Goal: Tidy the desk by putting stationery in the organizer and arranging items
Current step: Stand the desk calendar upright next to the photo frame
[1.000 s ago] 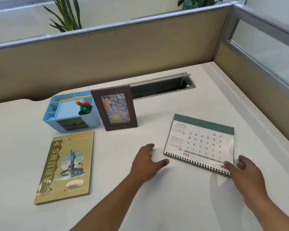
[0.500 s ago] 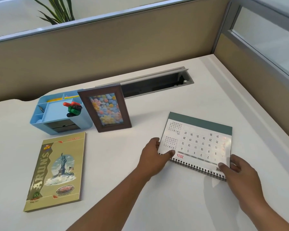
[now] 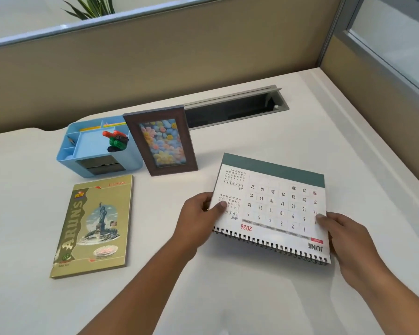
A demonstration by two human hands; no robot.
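Note:
A spiral-bound desk calendar (image 3: 273, 204) showing June 2026 is upside down to me, its wire edge nearest me and lifted off the white desk (image 3: 228, 298). My left hand (image 3: 201, 218) grips its left edge, thumb on the page. My right hand (image 3: 341, 235) grips its right corner. A blue organizer (image 3: 92, 153) with red, green and black markers (image 3: 115, 141) stands at the back left. Next to it a brown picture frame (image 3: 162, 141) stands upright. A gold notebook (image 3: 94, 228) lies flat in front of the organizer.
An open cable tray slot (image 3: 235, 110) runs along the back of the desk. Beige partition walls (image 3: 179, 56) close the back and right sides. A plant shows above the back partition.
My left hand moved right from the bare desk onto the calendar's left edge. Both hands closed on the calendar, and its near edge has risen from the desk.

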